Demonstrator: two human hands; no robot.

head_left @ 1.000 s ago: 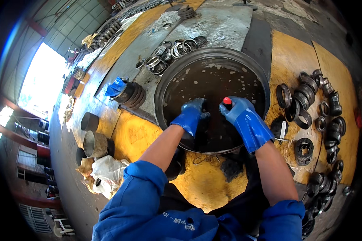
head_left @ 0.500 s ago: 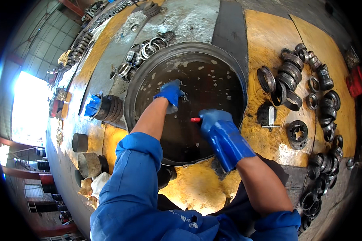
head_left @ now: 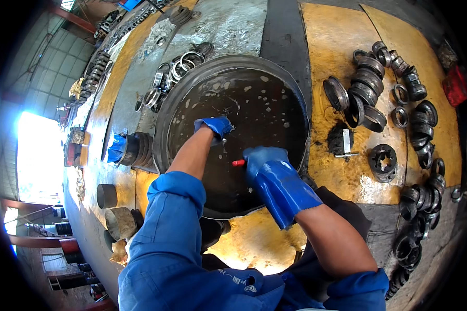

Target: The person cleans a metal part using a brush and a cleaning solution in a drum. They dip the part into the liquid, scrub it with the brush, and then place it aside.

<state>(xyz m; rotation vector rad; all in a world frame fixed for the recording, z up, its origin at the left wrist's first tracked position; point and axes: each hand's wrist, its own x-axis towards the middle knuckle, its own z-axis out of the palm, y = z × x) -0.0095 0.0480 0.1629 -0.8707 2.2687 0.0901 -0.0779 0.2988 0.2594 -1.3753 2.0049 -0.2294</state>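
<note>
A wide round metal tub [head_left: 163,109] of dark, murky liquid [head_left: 254,116] with pale floating flecks stands in front of me. My left hand [head_left: 216,126], in a blue rubber glove, dips into the liquid left of the middle. Its fingers are under the surface, so whatever they touch is hidden. Over the tub's right half, my right hand [head_left: 266,163], gloved the same way, is closed around a tool whose red handle end [head_left: 238,163] sticks out to the left. The rest of that tool is concealed by the glove and the dark liquid.
Dark metal rings [head_left: 367,85] lie in groups on yellow sheeting at the right, near a slotted round disc [head_left: 383,161] and a block with a metal bracket [head_left: 342,142]. Shiny rings [head_left: 188,61] sit beyond the tub's left rim. Short cylinders [head_left: 120,223] stand at lower left.
My left hand has gone lower into the liquid, its fingers slipping out of sight. My right hand, still gripping the red-handled tool, has shifted slightly left and down. The whole view has moved a little.
</note>
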